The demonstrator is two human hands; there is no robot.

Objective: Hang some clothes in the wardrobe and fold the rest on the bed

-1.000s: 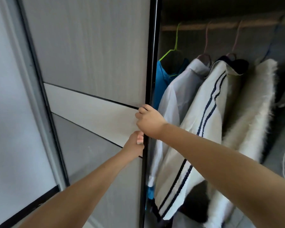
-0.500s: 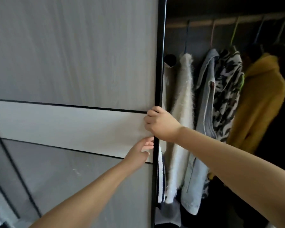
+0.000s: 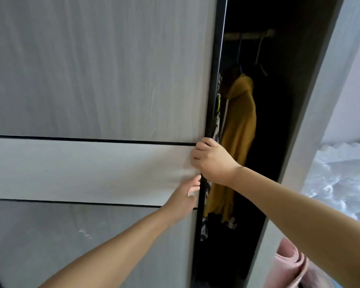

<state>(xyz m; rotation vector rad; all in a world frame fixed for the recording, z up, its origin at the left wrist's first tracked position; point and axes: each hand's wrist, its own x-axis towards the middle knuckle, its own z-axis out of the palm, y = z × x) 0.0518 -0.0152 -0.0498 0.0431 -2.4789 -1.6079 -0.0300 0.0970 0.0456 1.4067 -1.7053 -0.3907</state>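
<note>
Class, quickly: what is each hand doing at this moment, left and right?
Left hand: open, fingers laid straight against the sliding door near its edge.
Right hand: fingers curled round the door's dark edge, gripping it.

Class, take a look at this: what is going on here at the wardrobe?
A person stands at a wardrobe with both hands on its sliding door. The right hand grips the door's dark edge, fingers curled round it, while the left hand lies just below with straight fingers against the panel. Only a narrow gap shows the inside: a mustard hoodie on the rail, a patterned garment half hidden behind the door edge. No garment is in either hand.
</note>
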